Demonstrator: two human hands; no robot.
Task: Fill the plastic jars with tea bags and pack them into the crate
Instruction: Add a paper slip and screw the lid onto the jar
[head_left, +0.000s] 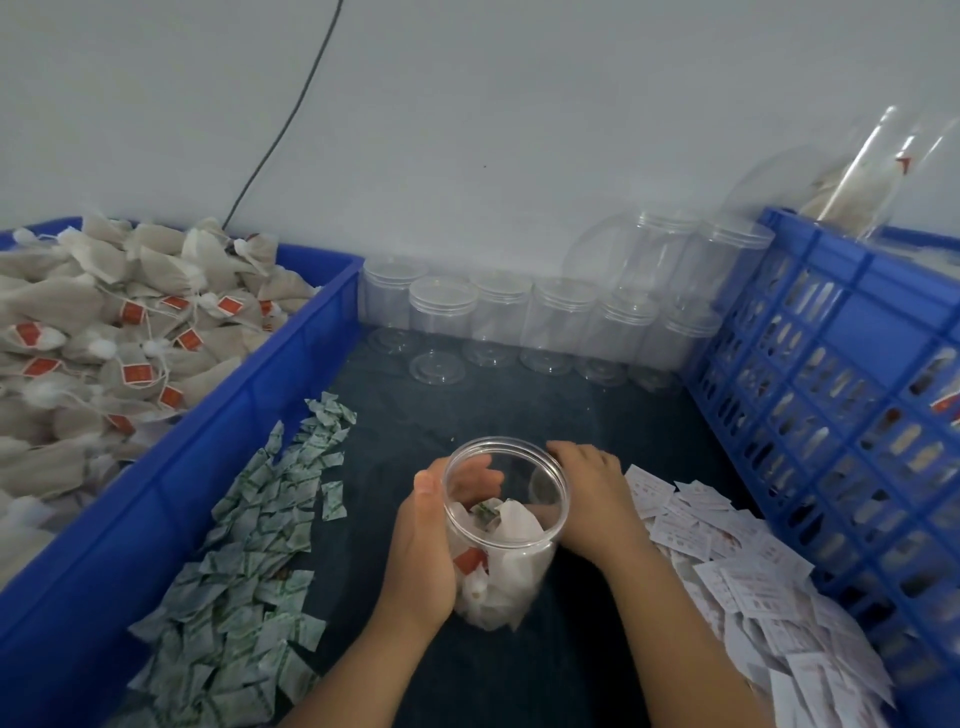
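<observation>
Dark mat (519, 405), pale wall behind. Open plastic jar (524, 561) at mid-mat near front, mouth tipped twd camera, a few tea bags (511, 522) in its lower part. Left hand (428, 545) wraps jar's left side, fingers curled round the far wall and seen thru the plastic. Right hand (587, 493) cups the right side, fingers bent round the wall just below rim. Jar sits btwn both palms, touching each. Blue bin (234, 415) at left holds heaped loose bags (104, 338); blue crate (831, 364) at right. Lidded empty jars (556, 322) line the back. Green-white sachets (249, 545) lie left of jar, white slips (753, 571) right.
</observation>
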